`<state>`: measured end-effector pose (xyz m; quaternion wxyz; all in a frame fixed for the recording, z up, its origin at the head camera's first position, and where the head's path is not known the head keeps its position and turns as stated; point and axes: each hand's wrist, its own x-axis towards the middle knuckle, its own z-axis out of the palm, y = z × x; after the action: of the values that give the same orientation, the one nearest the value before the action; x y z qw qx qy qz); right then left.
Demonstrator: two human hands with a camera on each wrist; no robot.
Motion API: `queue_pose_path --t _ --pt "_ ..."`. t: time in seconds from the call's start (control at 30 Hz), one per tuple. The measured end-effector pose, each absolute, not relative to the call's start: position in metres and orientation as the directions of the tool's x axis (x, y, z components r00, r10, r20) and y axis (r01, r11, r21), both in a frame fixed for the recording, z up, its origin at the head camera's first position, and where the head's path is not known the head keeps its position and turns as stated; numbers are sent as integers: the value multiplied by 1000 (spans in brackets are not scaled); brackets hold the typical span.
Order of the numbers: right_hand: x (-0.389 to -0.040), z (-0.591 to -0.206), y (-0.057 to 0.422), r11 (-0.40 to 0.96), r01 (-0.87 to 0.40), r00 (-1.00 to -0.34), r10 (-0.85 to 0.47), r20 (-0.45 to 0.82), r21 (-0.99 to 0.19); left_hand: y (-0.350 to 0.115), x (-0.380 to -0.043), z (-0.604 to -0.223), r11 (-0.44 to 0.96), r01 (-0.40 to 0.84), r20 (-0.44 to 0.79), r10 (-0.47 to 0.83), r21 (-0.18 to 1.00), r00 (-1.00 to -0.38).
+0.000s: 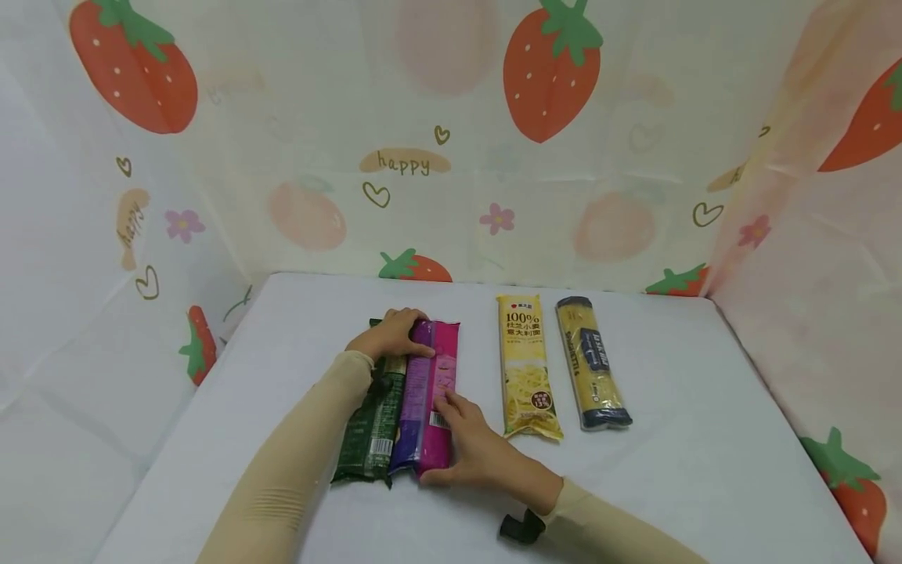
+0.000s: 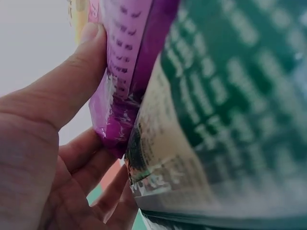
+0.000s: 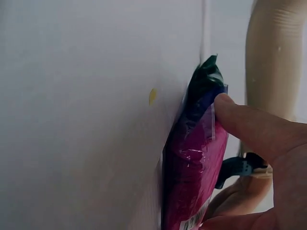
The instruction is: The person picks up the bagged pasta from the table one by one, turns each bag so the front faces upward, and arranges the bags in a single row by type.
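A long pink and purple packet [image 1: 442, 360] lies on the table, its side touching a dark green packet [image 1: 373, 431] on the left. My left hand [image 1: 387, 335] holds the far end of the pink and purple packet. In the left wrist view its thumb [image 2: 88, 52] is against the purple face, with fingers bent behind the far end. My right hand [image 1: 479, 450] grips the packet's near right side. The right wrist view shows that thumb [image 3: 240, 112] on the near corner and a finger by the barcode.
To the right lie a yellow pasta packet [image 1: 524, 368] and a spaghetti packet [image 1: 593, 364] with dark blue ends, slightly tilted. White cloth covers the table [image 1: 676, 486]. Strawberry-printed sheets [image 1: 317, 117] rise behind and at both sides.
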<state>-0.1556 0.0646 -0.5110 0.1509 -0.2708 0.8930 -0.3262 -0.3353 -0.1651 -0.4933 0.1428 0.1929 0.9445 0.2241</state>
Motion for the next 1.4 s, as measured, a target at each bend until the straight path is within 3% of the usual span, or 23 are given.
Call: queue_pose_path --t 0.23,0.53,0.87,1.17,1.4 --pt "-154 -510 57 702 -412 -817 -567 -105 -580 -163 -335 -490 832 303 -219 439 464 -871" --pt "-151 -507 47 789 -481 -821 -559 -118 -383 -156 -333 -487 848 305 -234 434 434 -870" --pt "-148 -502 39 820 -496 -840 -537 -84 -284 -154 -345 -503 863 329 -216 430 382 -877" --pt "-151 -503 39 829 -491 -842 -531 -101 -266 -154 -341 -498 865 324 -209 423 383 -882" --pt "-154 -504 41 817 -466 -842 -528 -113 -340 -153 -333 -482 870 328 -224 425 368 -877"
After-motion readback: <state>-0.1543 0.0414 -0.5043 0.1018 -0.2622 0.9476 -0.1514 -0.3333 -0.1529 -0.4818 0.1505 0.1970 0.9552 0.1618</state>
